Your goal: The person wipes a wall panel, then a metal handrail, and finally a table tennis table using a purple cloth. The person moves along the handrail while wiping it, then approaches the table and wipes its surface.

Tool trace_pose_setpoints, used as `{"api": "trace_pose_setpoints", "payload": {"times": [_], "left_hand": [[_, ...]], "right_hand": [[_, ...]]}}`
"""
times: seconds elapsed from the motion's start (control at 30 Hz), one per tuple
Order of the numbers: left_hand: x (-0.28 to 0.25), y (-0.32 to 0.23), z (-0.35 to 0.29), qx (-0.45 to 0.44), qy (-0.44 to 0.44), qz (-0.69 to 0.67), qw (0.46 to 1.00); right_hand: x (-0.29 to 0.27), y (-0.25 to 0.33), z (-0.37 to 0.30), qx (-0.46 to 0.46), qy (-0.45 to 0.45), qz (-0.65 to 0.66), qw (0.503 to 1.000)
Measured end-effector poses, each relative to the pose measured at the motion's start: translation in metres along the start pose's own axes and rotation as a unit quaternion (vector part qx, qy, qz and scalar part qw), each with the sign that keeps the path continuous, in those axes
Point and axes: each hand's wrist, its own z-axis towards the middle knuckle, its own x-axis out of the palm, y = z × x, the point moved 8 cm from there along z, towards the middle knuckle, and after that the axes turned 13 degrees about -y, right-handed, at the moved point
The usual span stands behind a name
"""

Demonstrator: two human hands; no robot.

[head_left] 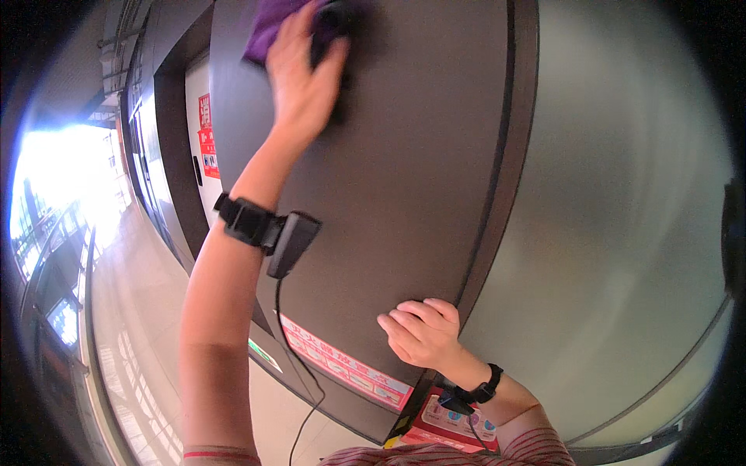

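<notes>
Before a dark panel (412, 171), your left hand (301, 87) is high, thumb apart; your right hand (423, 334) is low, fingers curled together. A purple cloth (263, 35) sits at your left fingers, their clamp on it too blurred to tell.

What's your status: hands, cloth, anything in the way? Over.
Left fingers on purple cloth, high over dark panel. Right fingers curled lower down, nothing visible in them. Black cable hangs from left-wrist device, clear of cloth.
</notes>
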Motion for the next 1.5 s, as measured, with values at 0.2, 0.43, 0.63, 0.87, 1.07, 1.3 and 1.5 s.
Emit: {"api": "trace_pose_setpoints", "payload": {"times": [0.2, 0.43, 0.63, 0.87, 1.07, 1.3, 1.5], "left_hand": [[0.040, -0.172, -0.056, 0.218, 0.163, -0.028, 0.962], [-0.057, -0.192, -0.299, 0.161, 0.594, 0.026, 0.788], [-0.102, -0.217, -0.372, 0.077, 0.634, -0.066, 0.767], [-0.002, -0.187, -0.189, 0.254, 0.407, 0.028, 0.877], [0.062, -0.213, -0.059, 0.361, 0.200, 0.107, 0.905], [-0.001, -0.193, -0.223, 0.185, 0.464, 0.036, 0.866], [-0.106, -0.232, -0.409, 0.105, 0.539, -0.105, 0.829]], "right_hand": [[0.005, 0.022, -0.043, -0.013, 0.108, 0.143, 0.984], [-0.042, 0.050, -0.135, 0.023, 0.220, 0.346, 0.912], [-0.071, 0.054, -0.187, 0.105, 0.245, 0.358, 0.895], [-0.078, 0.052, -0.224, 0.183, 0.276, 0.337, 0.881], [-0.085, 0.052, -0.240, 0.223, 0.277, 0.298, 0.886], [-0.085, 0.062, -0.258, 0.271, 0.298, 0.300, 0.865], [-0.074, 0.078, -0.271, 0.273, 0.323, 0.319, 0.848]]}}
